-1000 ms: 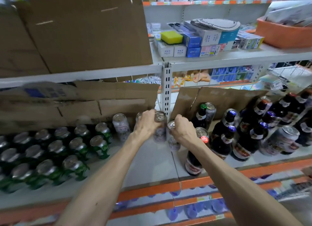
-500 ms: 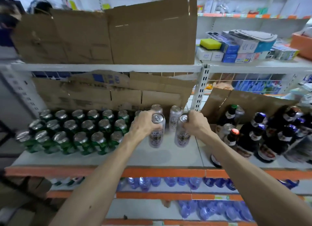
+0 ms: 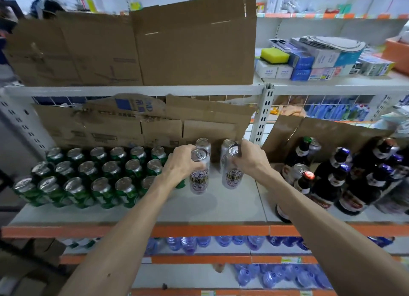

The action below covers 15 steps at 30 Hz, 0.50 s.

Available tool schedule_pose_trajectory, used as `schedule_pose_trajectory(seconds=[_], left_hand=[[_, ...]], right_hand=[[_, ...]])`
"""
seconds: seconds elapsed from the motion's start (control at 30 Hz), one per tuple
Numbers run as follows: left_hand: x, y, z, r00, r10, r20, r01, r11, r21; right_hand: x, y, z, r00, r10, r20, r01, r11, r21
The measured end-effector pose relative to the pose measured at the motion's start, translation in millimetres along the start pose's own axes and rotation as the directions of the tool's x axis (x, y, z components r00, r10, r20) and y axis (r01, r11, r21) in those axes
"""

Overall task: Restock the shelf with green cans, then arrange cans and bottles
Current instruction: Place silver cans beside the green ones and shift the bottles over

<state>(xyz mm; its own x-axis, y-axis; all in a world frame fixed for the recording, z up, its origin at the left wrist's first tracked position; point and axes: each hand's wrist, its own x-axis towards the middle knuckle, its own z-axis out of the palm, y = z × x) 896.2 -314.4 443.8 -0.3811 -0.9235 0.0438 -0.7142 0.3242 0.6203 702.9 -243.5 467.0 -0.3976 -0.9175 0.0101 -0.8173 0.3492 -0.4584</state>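
Several green cans [image 3: 88, 178] stand in rows on the left of the white shelf [image 3: 221, 209]. My left hand [image 3: 180, 163] grips a tall silver can [image 3: 199, 174] from its left side. My right hand [image 3: 250, 158] holds a second silver can [image 3: 232, 174] by its top and right side. Both cans are upright, side by side, at mid-shelf. Two more silver cans [image 3: 203, 144] stand just behind them. Dark bottles [image 3: 345, 174] fill the shelf's right part, with a silver can [image 3: 296, 170] among them.
Flattened cardboard [image 3: 143, 125] lines the shelf's back, and more cardboard [image 3: 155, 50] stands on the shelf above. A white upright post [image 3: 263, 116] rises behind the silver cans. Small boxes and a yellow sponge [image 3: 274, 55] sit upper right. Water bottles [image 3: 221, 240] fill the lower shelves.
Both hands have carried the two silver cans leftward from beside the dark bottles to mid-shelf, near the green cans. The view has swung left and pulled back.
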Motion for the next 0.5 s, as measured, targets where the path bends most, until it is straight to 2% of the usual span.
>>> schedule_pose_trajectory(seconds=[0.3, 0.5], left_hand=[[41, -10, 34, 0.997, -0.074, 0.027, 0.074, 0.997, 0.001], [57, -26, 46, 0.992, -0.090, 0.093, 0.089, 0.996, 0.020]], right_hand=[[53, 32, 32, 0.997, -0.020, 0.081, 0.019, 1.000, 0.013], [74, 37, 55, 0.994, -0.015, 0.109, 0.012, 1.000, 0.025]])
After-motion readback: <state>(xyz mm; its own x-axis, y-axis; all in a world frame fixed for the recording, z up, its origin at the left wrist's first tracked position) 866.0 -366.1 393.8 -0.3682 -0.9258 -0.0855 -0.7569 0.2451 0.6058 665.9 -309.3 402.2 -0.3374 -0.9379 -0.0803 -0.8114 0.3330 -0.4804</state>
